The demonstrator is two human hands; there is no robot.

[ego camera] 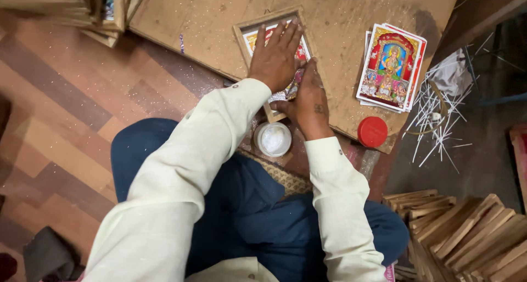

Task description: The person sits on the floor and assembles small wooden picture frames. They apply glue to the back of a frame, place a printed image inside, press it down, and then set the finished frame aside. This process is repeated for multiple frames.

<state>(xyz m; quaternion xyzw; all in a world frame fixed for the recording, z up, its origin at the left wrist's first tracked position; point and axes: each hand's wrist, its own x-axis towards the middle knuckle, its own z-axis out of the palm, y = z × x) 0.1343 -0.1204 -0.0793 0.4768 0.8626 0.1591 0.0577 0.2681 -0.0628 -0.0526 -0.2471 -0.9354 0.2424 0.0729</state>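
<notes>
Left hand [276, 57]: flat, fingers spread, pressing colourful print in wooden frame [244, 32]. Right hand [308, 102]: open, edge-on against print's right side, gripping nothing. Right: print stack [391, 67]; near: red lid [372, 131], open white jar [273, 139].

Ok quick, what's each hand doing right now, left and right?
Left hand: open, fingers spread, palm pressing flat on the picture in the wooden frame.
Right hand: open, flat on the frame's lower right part, holding nothing.
</notes>
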